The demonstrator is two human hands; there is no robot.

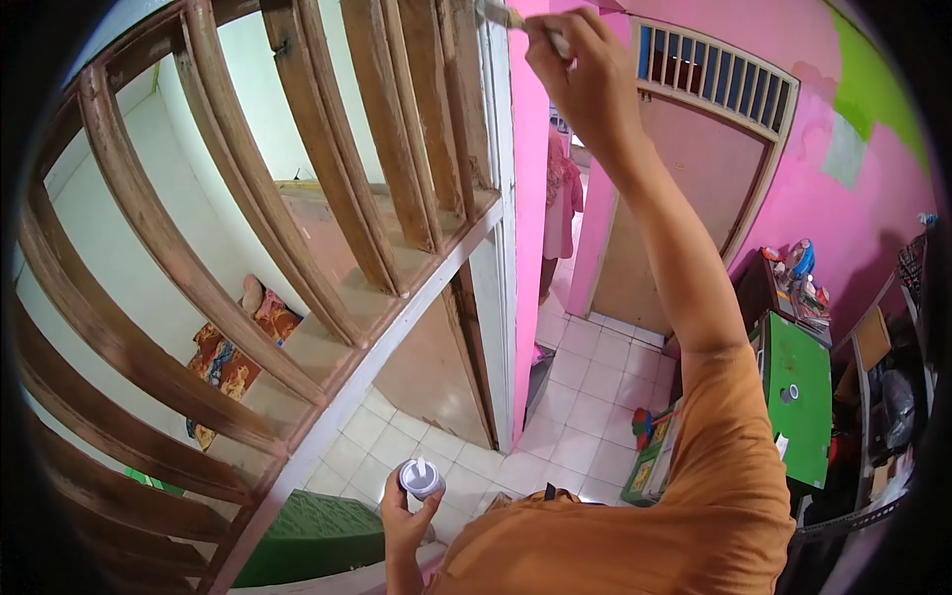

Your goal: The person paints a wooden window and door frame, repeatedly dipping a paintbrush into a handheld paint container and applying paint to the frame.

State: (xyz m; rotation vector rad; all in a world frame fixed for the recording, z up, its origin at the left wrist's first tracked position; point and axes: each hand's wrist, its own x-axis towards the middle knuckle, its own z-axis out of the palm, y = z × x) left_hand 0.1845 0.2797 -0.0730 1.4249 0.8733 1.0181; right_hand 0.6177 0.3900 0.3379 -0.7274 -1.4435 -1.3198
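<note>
My right hand (587,74) is raised at the top of the view, its fingers closed around a paintbrush (517,19). The brush's bristle end points left and lies against or close to the white-painted upright of the frame (501,149); contact is hard to make out. Low in the view, my left hand (401,521) grips a small white paint pot (424,483) from the side. The pot is open at the top, with white paint and a pale strip showing at its mouth. To the left runs a row of brown wooden slats (322,149) above a white-edged sill (397,332).
Behind the slats lies a white-walled room with patterned bedding (233,367). A green padded piece (307,540) is below. Right are a closed door (684,198), a green cabinet (796,397) and a cluttered shelf (878,397). Another person (563,193) stands in the doorway beyond the pink wall.
</note>
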